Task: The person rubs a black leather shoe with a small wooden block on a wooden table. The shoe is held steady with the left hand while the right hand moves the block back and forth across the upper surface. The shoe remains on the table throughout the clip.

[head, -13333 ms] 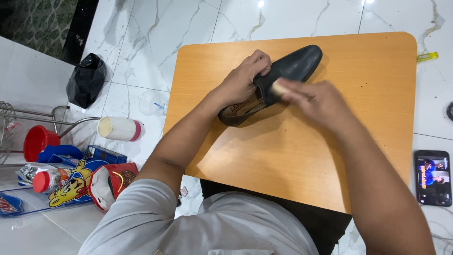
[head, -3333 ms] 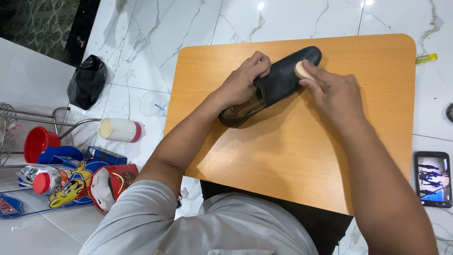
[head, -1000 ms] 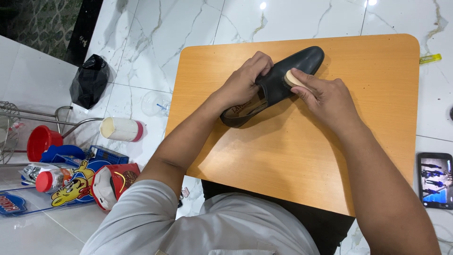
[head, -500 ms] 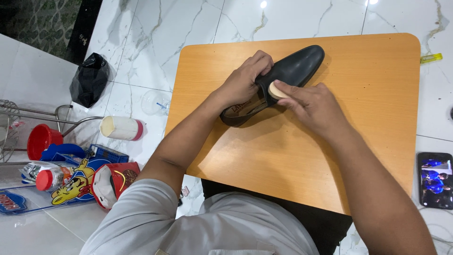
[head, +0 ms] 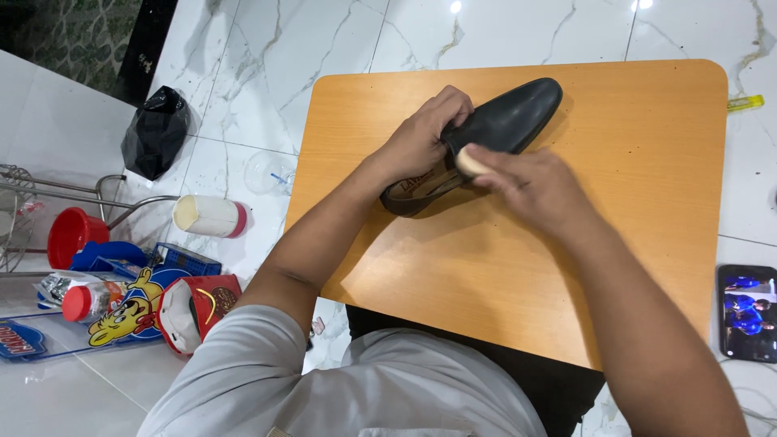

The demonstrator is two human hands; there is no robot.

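Observation:
A black leather shoe (head: 506, 121) lies on its side on the orange wooden table (head: 631, 210), toe pointing to the far right. My left hand (head: 421, 137) grips it around the opening near the heel and holds it down. My right hand (head: 534, 190) is closed on a small pale round applicator (head: 468, 162), pressed against the shoe's side near the middle. The hand looks slightly blurred. The shoe's tan inner lining shows below my left fingers.
A phone (head: 746, 311) with a lit screen lies on the floor at the right. On the left floor sit a black bag (head: 155, 132), a white cylinder with a pink end (head: 210, 216), a red cup (head: 70, 235) and colourful packages (head: 137, 303). A yellow marker (head: 743, 103) lies beyond the table's right edge.
My right hand has slid the applicator back along the shoe toward the heel, from near the toe a few seconds ago. The left hand and the shoe have stayed in place.

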